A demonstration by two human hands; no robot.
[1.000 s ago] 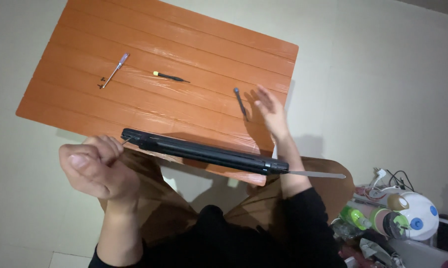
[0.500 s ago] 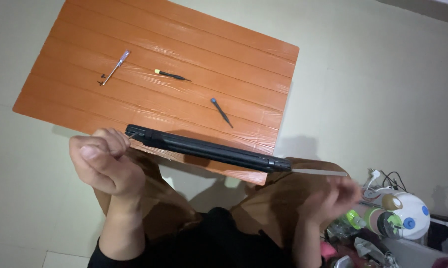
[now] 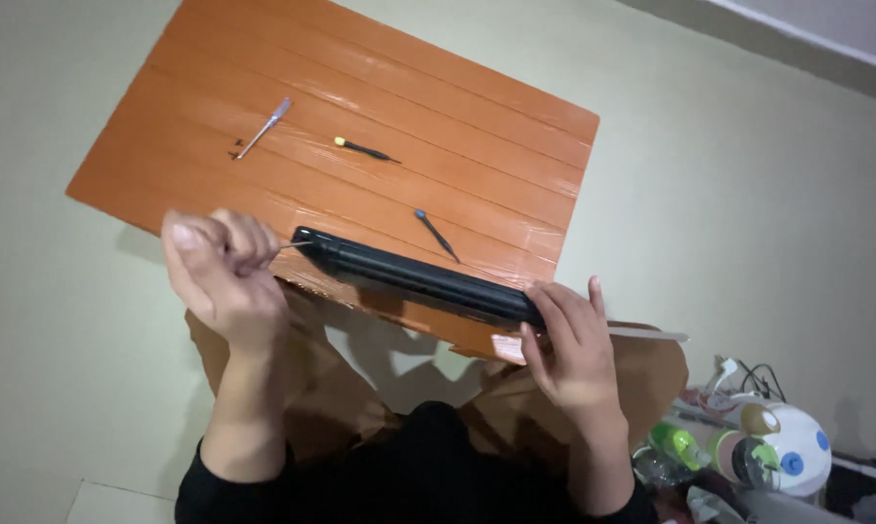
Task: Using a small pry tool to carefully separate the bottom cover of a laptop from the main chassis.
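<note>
I see a closed black laptop (image 3: 419, 279) standing on its long edge at the near edge of the orange wooden desk (image 3: 457, 97), held between my two hands. My right hand (image 3: 566, 347) is wrapped around its right end, fingers curled over the top, thumb on the near side, so it grips the laptop firmly. My left hand (image 3: 227, 277) sits at the laptop's left end, bunched into a loose fist with the fingertips pinched on a thin metal tool (image 3: 296, 245) whose tip meets the laptop's left corner. How much of the tool lies inside the fist I cannot tell; only a short bright sliver shows.

The laptop's underside and its far face are hidden from me, and its lower right corner is covered by my right hand. A pale thin strip (image 3: 647, 335) pokes out past the right hand toward the right; I cannot make out what it is.

The laptop's long axis runs along the near edge of the desk, from the left hand down and across to the right hand, tilted slightly lower on the right.

On the desk behind it lie a blue-tipped screwdriver (image 3: 436, 234) just past the laptop, a yellow-tipped screwdriver (image 3: 364, 149) near the middle, and a silver screwdriver (image 3: 263, 127) toward the left edge with small dark screws (image 3: 237, 148) beside it.
</note>
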